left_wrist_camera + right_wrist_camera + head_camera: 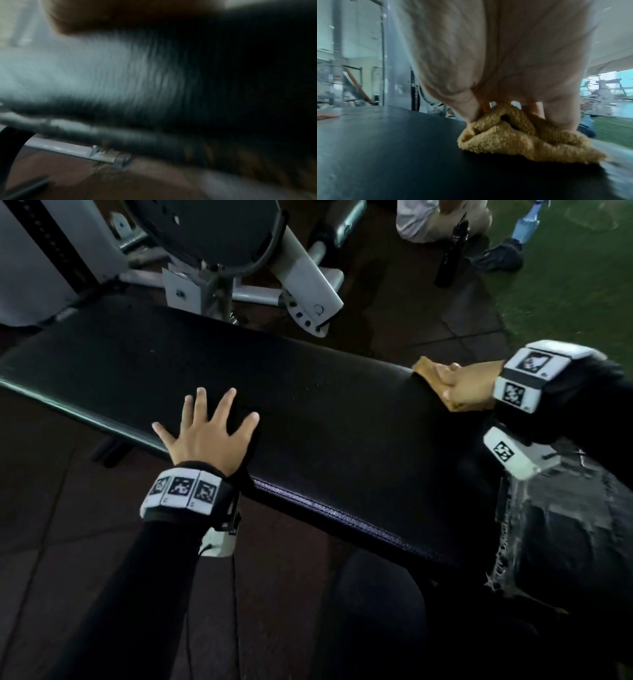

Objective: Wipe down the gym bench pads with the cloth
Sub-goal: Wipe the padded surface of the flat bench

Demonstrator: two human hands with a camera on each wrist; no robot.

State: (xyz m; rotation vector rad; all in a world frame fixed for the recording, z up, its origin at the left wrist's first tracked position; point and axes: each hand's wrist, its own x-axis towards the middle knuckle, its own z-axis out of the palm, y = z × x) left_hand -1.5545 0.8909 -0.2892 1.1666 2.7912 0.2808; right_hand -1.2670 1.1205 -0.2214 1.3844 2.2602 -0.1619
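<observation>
On long pad (308, 412), cloth (428, 371) (bunched), right hand (466, 385)

No words, brands or numbers can be read anywhere; the wrist bands (181, 491) just behind each hand carry only black-and-white square code patterns.

Long black padded bench pad (308, 412) lying flat, running diagonally from upper left to lower right of frame, mustard-yellow terry cloth (518, 136) bunched on its right end
</observation>
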